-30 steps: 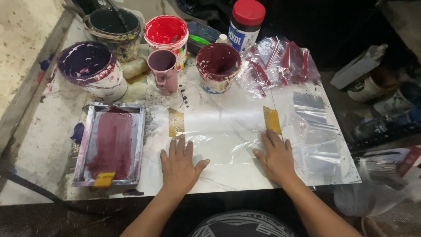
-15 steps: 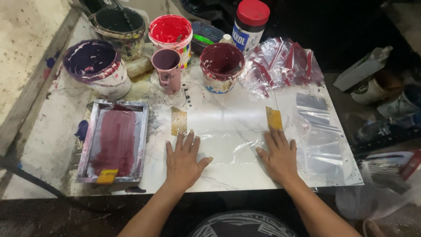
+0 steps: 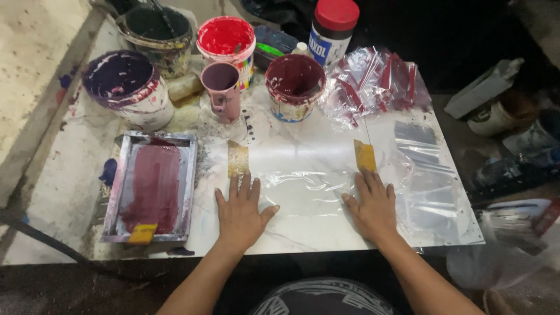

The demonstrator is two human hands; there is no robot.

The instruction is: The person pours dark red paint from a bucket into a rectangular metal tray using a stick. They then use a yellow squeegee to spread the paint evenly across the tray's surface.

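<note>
My left hand [image 3: 242,210] lies flat, fingers spread, on a clear plastic sheet [image 3: 309,175] on the white marble-look board [image 3: 303,233]. My right hand [image 3: 373,204] rests flat on the same sheet, further right. Two yellowish tape pieces hold the sheet's top edge: the left tape piece [image 3: 237,158] just beyond my left fingertips and the right tape piece [image 3: 365,155] just beyond my right fingertips. Neither hand holds anything.
A framed screen [image 3: 150,186] coated with maroon ink lies left of the board. Behind stand a purple paint bucket [image 3: 125,87], a dark bucket [image 3: 157,32], a red ink tub [image 3: 226,41], a mauve cup [image 3: 221,87], a maroon tub [image 3: 294,84] and a red-lidded jar [image 3: 332,26]. Plastic bags [image 3: 373,81] are piled at the right.
Both hands have slid slightly along the plastic sheet and stay flat on it. The camera has shifted a little; nothing else has moved.
</note>
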